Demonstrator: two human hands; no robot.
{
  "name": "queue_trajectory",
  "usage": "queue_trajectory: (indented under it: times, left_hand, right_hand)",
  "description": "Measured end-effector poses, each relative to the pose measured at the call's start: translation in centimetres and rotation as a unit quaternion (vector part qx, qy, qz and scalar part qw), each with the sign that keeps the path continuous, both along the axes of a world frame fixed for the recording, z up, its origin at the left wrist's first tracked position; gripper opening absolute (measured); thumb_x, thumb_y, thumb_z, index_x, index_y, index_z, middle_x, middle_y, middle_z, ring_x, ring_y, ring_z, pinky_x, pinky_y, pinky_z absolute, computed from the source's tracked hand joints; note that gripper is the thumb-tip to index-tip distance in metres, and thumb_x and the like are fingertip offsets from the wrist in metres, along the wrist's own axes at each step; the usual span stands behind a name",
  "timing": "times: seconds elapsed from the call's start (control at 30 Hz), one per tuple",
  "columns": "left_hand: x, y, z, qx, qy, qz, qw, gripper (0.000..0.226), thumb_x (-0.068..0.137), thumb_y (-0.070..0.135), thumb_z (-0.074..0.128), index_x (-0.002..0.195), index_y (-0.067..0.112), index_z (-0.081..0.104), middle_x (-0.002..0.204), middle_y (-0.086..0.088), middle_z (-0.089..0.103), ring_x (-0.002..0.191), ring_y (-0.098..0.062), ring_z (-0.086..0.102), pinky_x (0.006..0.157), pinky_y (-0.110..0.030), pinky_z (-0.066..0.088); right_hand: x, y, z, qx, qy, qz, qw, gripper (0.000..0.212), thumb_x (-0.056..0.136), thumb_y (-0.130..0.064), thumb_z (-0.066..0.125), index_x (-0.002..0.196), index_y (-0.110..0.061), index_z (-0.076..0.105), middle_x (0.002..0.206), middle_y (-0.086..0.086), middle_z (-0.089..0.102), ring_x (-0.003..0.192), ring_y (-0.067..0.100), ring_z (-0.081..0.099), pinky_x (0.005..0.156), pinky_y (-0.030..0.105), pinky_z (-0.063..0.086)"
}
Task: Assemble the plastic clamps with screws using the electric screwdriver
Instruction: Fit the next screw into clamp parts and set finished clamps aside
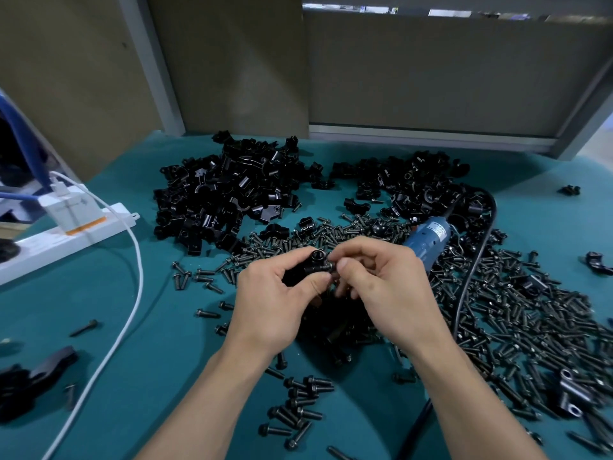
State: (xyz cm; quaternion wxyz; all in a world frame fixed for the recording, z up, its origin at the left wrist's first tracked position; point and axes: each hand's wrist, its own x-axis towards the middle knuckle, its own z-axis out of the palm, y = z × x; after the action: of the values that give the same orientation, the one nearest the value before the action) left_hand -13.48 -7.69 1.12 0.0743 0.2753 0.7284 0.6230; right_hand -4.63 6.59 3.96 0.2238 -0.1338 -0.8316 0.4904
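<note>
My left hand (275,293) grips a black plastic clamp (313,264) just above the counter (166,327), and my right hand (381,287) pinches what I take for a screw (331,267) at the clamp's end. It's being seated by finger, I judge. The electric screwdriver (431,240) lies untouched just behind my hands, so this piece is not yet driven. Heaps of clamp halves (225,194) and loose screws (514,320) cover the counter, so most of the job looks undone.

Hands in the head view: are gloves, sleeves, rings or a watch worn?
No. The left hand and right hand are bare, with no gloves and short nails. Both forearms are uncovered down to the frame's bottom edge, so no sleeve shows. No ring, watch or wristband is visible.
</note>
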Motion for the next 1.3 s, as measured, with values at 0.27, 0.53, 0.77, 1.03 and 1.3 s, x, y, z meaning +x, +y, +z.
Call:
queue_trajectory:
  times: [0.27,0.53,0.77,1.03,1.3]
  left_hand:
    - [0.4,0.0,0.1,0.010,0.005,-0.024,1.000,0.035,0.087,0.011,0.083,0.102,0.043,0.081,0.089,0.016,0.080,0.080,-0.008,0.077,0.071,-0.018,0.059]
    - [0.4,0.0,0.3,0.007,0.002,0.000,1.000,0.027,0.088,0.017,0.083,0.101,0.041,0.082,0.087,0.015,0.080,0.081,-0.007,0.076,0.073,-0.024,0.061]
    - [0.2,0.1,-0.1,0.005,-0.025,-0.002,1.000,0.028,0.087,0.014,0.084,0.111,0.028,0.082,0.090,0.011,0.081,0.082,-0.010,0.077,0.076,-0.023,0.061]
    - [0.2,1.0,-0.3,0.029,-0.123,-0.011,0.992,0.021,0.087,0.023,0.083,0.107,0.025,0.083,0.090,0.001,0.081,0.065,-0.018,0.075,0.070,-0.033,0.061]
    - [-0.7,0.3,0.2,0.126,-0.260,0.028,0.957,0.041,0.071,0.035,0.080,0.106,0.012,0.080,0.097,-0.007,0.081,0.055,-0.021,0.070,0.061,-0.026,0.060]
  right_hand:
    - [-0.3,-0.3,-0.1,0.011,-0.017,-0.029,0.999,0.031,0.099,-0.027,0.068,0.068,-0.024,0.069,0.052,-0.003,0.061,0.046,0.004,0.050,0.047,0.018,0.039]
    - [-0.1,-0.4,0.1,0.019,-0.014,-0.006,1.000,0.018,0.099,-0.021,0.062,0.083,-0.028,0.066,0.064,-0.004,0.068,0.058,0.010,0.064,0.061,0.028,0.053]
    - [-0.1,0.1,0.0,0.006,-0.014,0.013,1.000,0.025,0.098,-0.021,0.064,0.075,-0.028,0.069,0.055,-0.009,0.058,0.051,0.003,0.048,0.052,0.020,0.038]
    - [0.4,0.6,0.8,0.073,0.024,-0.054,0.996,0.023,0.097,-0.022,0.069,0.074,-0.029,0.073,0.065,-0.009,0.067,0.058,0.008,0.058,0.056,0.028,0.047]
    - [4.6,6.3,3.7,0.155,-0.195,-0.059,0.967,0.022,0.091,-0.028,0.073,0.069,-0.027,0.075,0.060,-0.009,0.069,0.042,0.001,0.050,0.041,0.013,0.038]
